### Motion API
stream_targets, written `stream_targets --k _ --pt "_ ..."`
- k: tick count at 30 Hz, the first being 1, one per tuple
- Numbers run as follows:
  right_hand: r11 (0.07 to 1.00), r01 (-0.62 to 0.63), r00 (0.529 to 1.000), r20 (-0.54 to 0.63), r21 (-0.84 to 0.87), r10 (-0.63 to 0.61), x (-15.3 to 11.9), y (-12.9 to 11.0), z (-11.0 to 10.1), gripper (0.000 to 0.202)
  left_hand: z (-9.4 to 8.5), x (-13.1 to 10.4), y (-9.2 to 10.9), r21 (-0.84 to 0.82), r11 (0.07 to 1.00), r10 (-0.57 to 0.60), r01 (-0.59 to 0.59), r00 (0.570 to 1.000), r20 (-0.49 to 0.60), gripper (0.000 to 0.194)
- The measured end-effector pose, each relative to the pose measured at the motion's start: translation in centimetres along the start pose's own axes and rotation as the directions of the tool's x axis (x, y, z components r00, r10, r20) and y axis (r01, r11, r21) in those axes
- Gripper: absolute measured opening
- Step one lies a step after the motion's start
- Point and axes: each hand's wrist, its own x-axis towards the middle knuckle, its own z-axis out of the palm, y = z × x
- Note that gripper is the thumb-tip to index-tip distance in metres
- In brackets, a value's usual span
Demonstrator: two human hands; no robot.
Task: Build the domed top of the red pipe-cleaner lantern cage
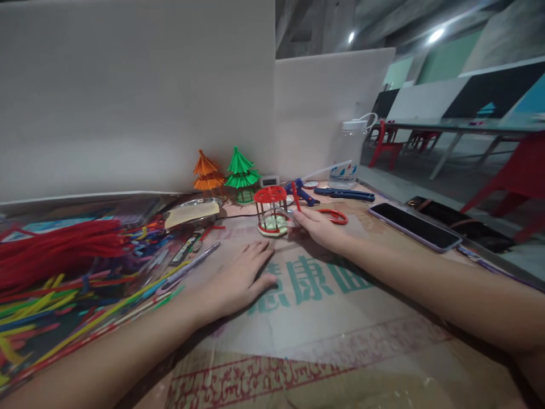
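My left hand [244,275] lies flat on the cardboard, fingers spread, with nothing in it. My right hand [317,227] is pinched around a short red strip [295,197] that stands upright from the fingers. Just left of those fingertips is a small round frame [271,196] with a red top ring, brown posts and a pale base edged in red. Behind the frame, a blue glue gun [301,193] rests on the table. Red-handled scissors [334,216] lie just beyond my right hand, partly hidden by it.
Orange [206,170] and green [241,170] tiered models stand at the back. Red pipe cleaners [63,247] and colourful strips fill the left side. A metal tray [193,213], blue pliers [344,194], a clear bottle [347,153] and a phone [415,226] surround the cardboard [315,329].
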Motion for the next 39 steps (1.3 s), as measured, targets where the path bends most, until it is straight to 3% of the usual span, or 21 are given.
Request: stream_targets --k 2,4,5,7,9,12,15,18,23,27,28,29,30,31,32,33,34,35,36,37,39 --pt "0.997 -0.028 0.999 -0.033 0.066 0.030 0.1 0.7 -0.8 0.048 -0.6 -0.3 1.1 -0.133 0.986 0.111 -0.098 0.989 0.099 0.066" --pt "0.992 -0.042 0.996 -0.067 0.117 0.050 -0.1 1.2 -1.4 0.050 -1.3 0.2 2.2 -0.373 0.902 0.313 -0.219 0.925 0.214 0.055" --pt "0.990 -0.043 0.995 -0.084 0.133 0.055 -0.3 1.3 -1.6 0.050 -1.6 0.7 2.5 -0.469 0.863 0.310 -0.189 0.930 0.196 0.048" --pt "0.989 -0.047 0.993 -0.101 0.139 0.062 -0.5 1.3 -2.0 0.050 -1.8 2.3 2.8 -0.484 0.863 0.208 -0.144 0.975 0.080 0.051" --pt "0.992 -0.054 0.994 -0.093 0.111 0.064 -0.7 1.2 -2.5 0.051 -1.2 4.0 2.6 -0.415 0.904 0.080 -0.100 0.995 -0.065 0.043" --pt "0.999 -0.044 0.996 -0.075 0.015 0.045 -1.0 1.0 -3.9 0.052 0.5 5.4 1.7 -0.176 0.966 0.183 -0.192 0.981 -0.065 0.046" --pt "0.995 -0.023 0.996 -0.089 -0.095 0.014 -1.3 1.4 -5.7 0.052 1.5 5.2 1.2 -0.047 0.991 0.122 -0.126 0.989 -0.080 0.055" --pt "0.983 -0.021 0.992 -0.125 -0.182 -0.002 -1.3 2.2 -7.4 0.051 1.6 5.0 1.5 0.013 0.999 0.049 -0.049 0.997 -0.065 0.062" --pt "0.939 -0.038 0.977 -0.209 -0.340 -0.036 -0.8 3.4 -9.2 0.045 1.8 7.7 3.3 0.048 0.989 0.140 -0.137 0.987 -0.078 0.062" --pt "0.888 -0.046 0.966 -0.248 -0.457 -0.077 -0.6 3.6 -10.0 0.042 2.4 9.9 5.1 0.057 0.998 -0.019 0.025 0.994 -0.104 0.076" --pt "0.877 -0.048 0.965 -0.248 -0.478 -0.082 -0.6 3.7 -10.0 0.042 2.2 9.8 5.6 0.026 0.999 -0.016 0.018 0.996 -0.090 0.075" --pt "0.867 -0.049 0.966 -0.244 -0.496 -0.086 -0.6 3.7 -10.0 0.042 2.0 9.4 6.1 -0.036 0.998 0.046 -0.048 0.998 -0.047 0.071" --pt "0.858 -0.049 0.967 -0.240 -0.512 -0.088 -0.6 3.7 -10.0 0.041 1.6 8.7 6.5 -0.164 0.968 0.195 -0.191 0.981 0.011 0.060" --pt "0.849 -0.050 0.968 -0.236 -0.526 -0.089 -0.6 3.7 -10.0 0.042 1.1 8.0 6.7 -0.354 0.881 0.369 -0.313 0.924 0.101 0.048" --pt "0.841 -0.050 0.969 -0.232 -0.538 -0.091 -0.6 3.7 -10.0 0.042 0.7 7.2 6.7 -0.526 0.784 0.485 -0.329 0.854 0.189 0.049" --pt "0.834 -0.051 0.969 -0.229 -0.550 -0.092 -0.6 3.8 -10.0 0.042 0.3 6.4 6.4 -0.618 0.731 0.494 -0.290 0.849 0.187 0.057" --pt "0.826 -0.051 0.970 -0.226 -0.561 -0.093 -0.6 3.8 -9.9 0.042 0.1 5.7 5.8 -0.614 0.746 0.417 -0.259 0.900 0.127 0.051" --pt "0.819 -0.053 0.970 -0.225 -0.571 -0.095 -0.6 3.8 -10.0 0.042 0.1 5.1 5.0 -0.528 0.817 0.284 -0.232 0.959 0.019 0.046" --pt "0.813 -0.054 0.970 -0.224 -0.580 -0.095 -0.6 3.8 -10.0 0.041 0.2 4.4 4.2 -0.387 0.902 0.173 -0.191 0.981 -0.083 0.045" --pt "0.808 -0.057 0.970 -0.224 -0.587 -0.095 -0.6 3.9 -10.0 0.041 0.5 3.7 3.4 -0.232 0.965 0.098 -0.122 0.989 -0.114 0.050" --pt "0.802 -0.060 0.971 -0.221 -0.594 -0.091 -0.5 3.9 -10.1 0.039 0.9 1.8 2.4 -0.046 0.999 -0.007 0.004 0.998 -0.068 0.062"
